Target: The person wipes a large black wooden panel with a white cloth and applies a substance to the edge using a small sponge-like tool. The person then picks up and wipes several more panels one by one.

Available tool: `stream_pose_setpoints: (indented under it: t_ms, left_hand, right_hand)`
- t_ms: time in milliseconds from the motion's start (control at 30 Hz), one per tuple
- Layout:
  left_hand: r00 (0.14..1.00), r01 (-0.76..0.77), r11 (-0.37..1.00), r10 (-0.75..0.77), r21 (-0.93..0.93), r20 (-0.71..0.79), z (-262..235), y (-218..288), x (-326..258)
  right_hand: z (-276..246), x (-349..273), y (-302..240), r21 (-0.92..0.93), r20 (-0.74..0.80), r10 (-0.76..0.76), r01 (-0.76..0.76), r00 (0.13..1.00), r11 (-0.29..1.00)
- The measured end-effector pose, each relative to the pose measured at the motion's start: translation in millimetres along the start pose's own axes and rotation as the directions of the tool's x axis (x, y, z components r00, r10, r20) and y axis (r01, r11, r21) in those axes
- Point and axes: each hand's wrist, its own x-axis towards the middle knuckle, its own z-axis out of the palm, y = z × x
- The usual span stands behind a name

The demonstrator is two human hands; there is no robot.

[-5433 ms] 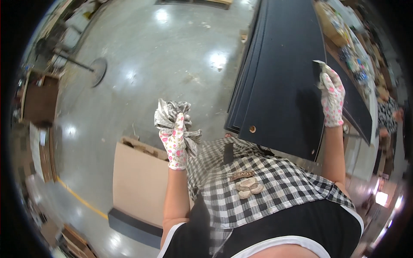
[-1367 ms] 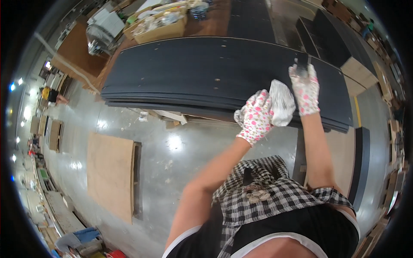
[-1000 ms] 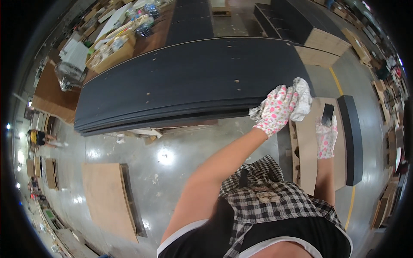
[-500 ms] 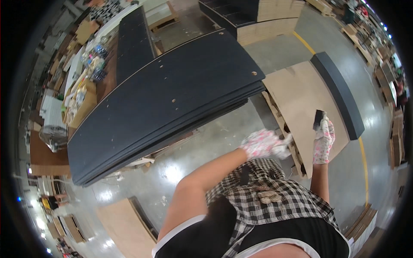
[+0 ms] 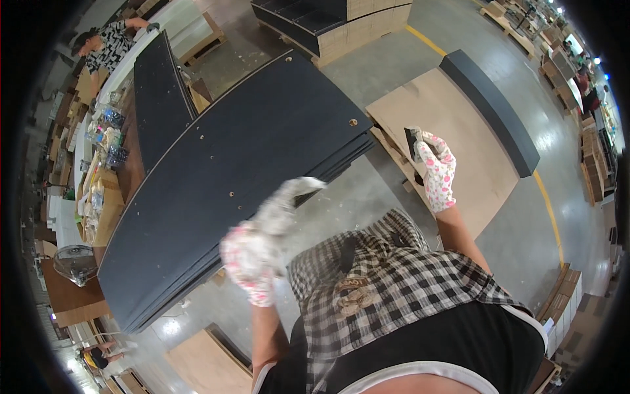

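My left hand (image 5: 248, 259), in a white glove with pink dots, is at the near edge of the stacked black curved panels (image 5: 256, 138). It grips what looks like a grey-white cloth (image 5: 283, 207), smeared by motion, whose tip reaches right past the panel edge. Whether the cloth touches the top panel I cannot tell. My right hand (image 5: 438, 169), gloved alike, is closed on a small dark flat piece (image 5: 411, 142) with a pale part at its top. It is held above a brown curved board (image 5: 472, 151) on a pallet.
A long dark curved piece (image 5: 492, 111) lies along the brown board's far side. More black panels (image 5: 157, 98) and a box of supplies (image 5: 105, 203) are at left, where another person (image 5: 108, 49) works. A fan (image 5: 75, 262) stands at far left; a tan board (image 5: 207, 361) lies below.
My left hand has swung left from beside the pallet to the black panels' near edge, with the cloth. My right hand, still gripping the dark piece, appears further left. The view has shifted.
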Motion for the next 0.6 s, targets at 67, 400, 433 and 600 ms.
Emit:
stream_pose_setpoints:
  t_ms: [67,400,433,600]
  left_hand:
    - [0.999,-0.024,0.949,0.037,0.313,-0.037,-25.8,11.5,50.5]
    - [0.983,0.182,0.685,-0.144,0.705,-0.114,22.8,33.2,108.0]
    - [0.972,0.233,0.657,-0.177,0.717,-0.154,24.5,39.0,107.5]
    - [0.918,0.389,0.508,-0.288,0.768,-0.274,36.9,51.7,97.9]
  right_hand:
    - [-2.9,16.4,7.1,-0.027,0.009,0.009,-0.009,1.000,1.000]
    - [-4.0,132.1,39.2,-0.017,0.206,-0.058,0.063,0.977,0.998]
    - [-4.6,147.4,41.7,-0.031,0.254,-0.058,0.068,0.966,0.997]
    - [-9.1,214.5,58.5,0.012,0.381,0.038,-0.046,0.924,0.999]
